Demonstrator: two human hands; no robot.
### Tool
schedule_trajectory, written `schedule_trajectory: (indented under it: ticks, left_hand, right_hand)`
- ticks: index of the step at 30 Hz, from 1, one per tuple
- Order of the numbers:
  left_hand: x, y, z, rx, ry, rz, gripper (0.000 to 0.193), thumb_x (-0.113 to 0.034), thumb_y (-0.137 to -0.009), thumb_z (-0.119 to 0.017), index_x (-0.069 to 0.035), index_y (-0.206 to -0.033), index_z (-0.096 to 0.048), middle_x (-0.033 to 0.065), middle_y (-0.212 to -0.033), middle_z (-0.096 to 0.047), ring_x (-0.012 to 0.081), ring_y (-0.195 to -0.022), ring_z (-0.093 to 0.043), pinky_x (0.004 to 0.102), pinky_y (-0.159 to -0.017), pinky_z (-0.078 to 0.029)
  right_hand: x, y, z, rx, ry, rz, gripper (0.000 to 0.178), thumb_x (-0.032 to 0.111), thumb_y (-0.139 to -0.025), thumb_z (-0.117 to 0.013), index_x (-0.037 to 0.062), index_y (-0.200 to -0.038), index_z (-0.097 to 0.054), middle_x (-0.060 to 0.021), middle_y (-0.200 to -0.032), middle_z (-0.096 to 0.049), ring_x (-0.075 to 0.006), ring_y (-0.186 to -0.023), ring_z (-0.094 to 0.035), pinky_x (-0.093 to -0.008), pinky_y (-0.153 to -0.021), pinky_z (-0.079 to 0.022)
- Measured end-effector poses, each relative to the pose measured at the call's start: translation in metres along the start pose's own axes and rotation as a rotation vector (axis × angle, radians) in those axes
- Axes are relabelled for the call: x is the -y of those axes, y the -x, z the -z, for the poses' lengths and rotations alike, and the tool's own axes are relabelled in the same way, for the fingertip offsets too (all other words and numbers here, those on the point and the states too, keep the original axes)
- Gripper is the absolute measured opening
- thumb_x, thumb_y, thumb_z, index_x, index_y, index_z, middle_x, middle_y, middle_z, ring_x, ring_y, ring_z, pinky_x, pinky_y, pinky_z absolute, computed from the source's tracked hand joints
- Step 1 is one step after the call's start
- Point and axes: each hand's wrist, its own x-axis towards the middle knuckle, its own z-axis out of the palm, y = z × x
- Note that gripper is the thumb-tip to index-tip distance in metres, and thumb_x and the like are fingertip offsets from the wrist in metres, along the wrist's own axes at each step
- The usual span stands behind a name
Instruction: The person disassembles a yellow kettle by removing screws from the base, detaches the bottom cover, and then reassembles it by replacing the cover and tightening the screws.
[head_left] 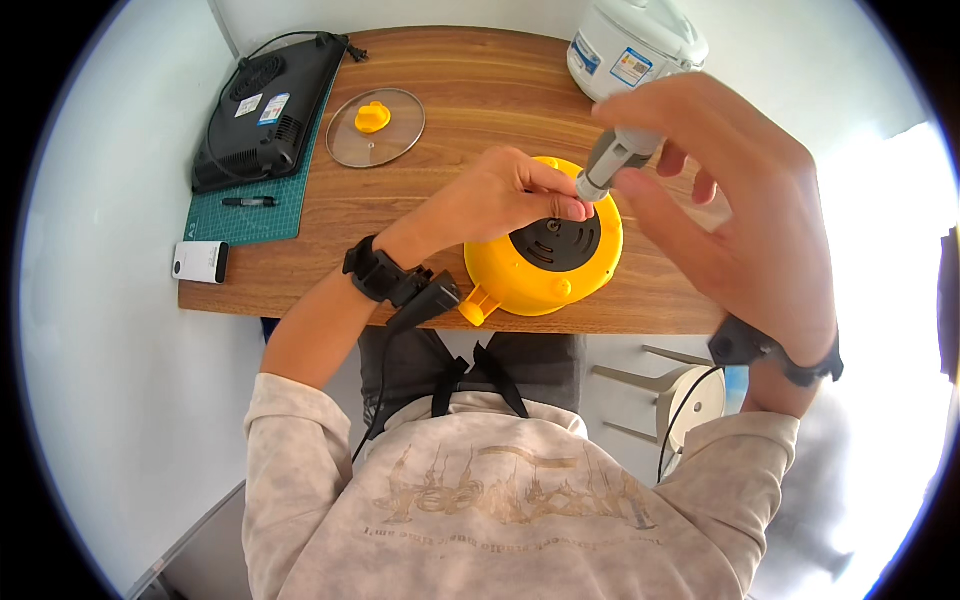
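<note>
A yellow electric pot (490, 262) lies upside down near the table's front edge, its black vented base (558, 246) facing up. Over it, my right hand (745, 190) grips a grey screwdriver (613, 160) between thumb and fingers, the tool slanting down to the left. My left hand (520, 192) is closed in a pinch at the screwdriver's lower end, above the black base. Whatever lies between those fingertips is too small to make out. The pot's yellow handle (478, 307) points toward me.
A glass lid (392, 140) with a yellow knob lies behind my left arm. At the far left, a black induction cooker (265, 115) rests on a green cutting mat (270, 215) beside a black pen (249, 202) and a white box (200, 262). A white rice cooker (635, 50) stands back right.
</note>
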Motion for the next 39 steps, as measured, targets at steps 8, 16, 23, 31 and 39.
schedule_trajectory:
  ticks: [8,16,23,31,39]
  left_hand:
    - [0.0,-0.002,-0.003,0.02,0.0,-0.009,0.02,-0.016,-0.094,-0.072,-0.003,-0.109,-0.077,0.0048,-0.101,-0.077,0.0101,-0.092,-0.069,0.0251,-0.091,-0.053]
    - [0.009,-0.004,-0.001,0.053,-0.043,-0.103,0.02,-0.02,-0.096,-0.07,-0.006,-0.108,-0.077,0.0048,-0.097,-0.077,0.0136,-0.089,-0.069,0.0282,-0.088,-0.054]
    - [0.009,0.002,0.003,0.016,-0.115,-0.139,0.017,-0.017,-0.097,-0.067,-0.003,-0.104,-0.075,0.0062,-0.095,-0.076,0.0155,-0.086,-0.068,0.0285,-0.088,-0.053]
    - [0.009,0.0,0.003,0.075,-0.073,-0.137,0.015,-0.006,-0.099,-0.06,-0.001,-0.105,-0.073,0.0055,-0.098,-0.074,0.0136,-0.093,-0.067,0.0293,-0.093,-0.051]
    - [0.005,0.001,-0.005,0.02,-0.133,-0.142,0.014,-0.009,-0.099,-0.062,-0.006,-0.105,-0.074,0.0026,-0.096,-0.074,0.013,-0.092,-0.067,0.0266,-0.09,-0.051]
  right_hand:
    - [-0.018,-0.002,0.008,0.076,0.082,-0.105,0.022,0.012,-0.079,-0.082,0.0042,-0.097,-0.073,-0.0074,-0.079,-0.066,-0.0158,-0.064,-0.059,-0.0237,-0.056,-0.043]
    - [-0.025,-0.008,-0.007,0.023,0.297,0.068,0.043,0.03,-0.075,-0.087,0.0039,-0.068,-0.054,-0.0078,-0.058,-0.043,-0.0153,-0.048,-0.034,-0.0325,-0.046,-0.028]
    - [0.002,-0.005,-0.007,0.029,0.108,-0.101,0.022,0.018,-0.081,-0.081,0.0076,-0.099,-0.072,-0.0053,-0.085,-0.067,-0.0145,-0.063,-0.057,-0.0256,-0.054,-0.043]
    - [-0.004,-0.003,0.006,0.138,0.025,-0.168,0.028,0.001,-0.087,-0.071,0.0076,-0.115,-0.072,-0.0062,-0.102,-0.073,-0.0153,-0.084,-0.069,-0.0254,-0.071,-0.054]
    - [-0.012,-0.003,0.012,0.134,0.045,-0.251,0.025,0.009,-0.086,-0.077,0.0045,-0.11,-0.072,-0.0044,-0.086,-0.071,-0.0118,-0.073,-0.065,-0.0232,-0.066,-0.05]
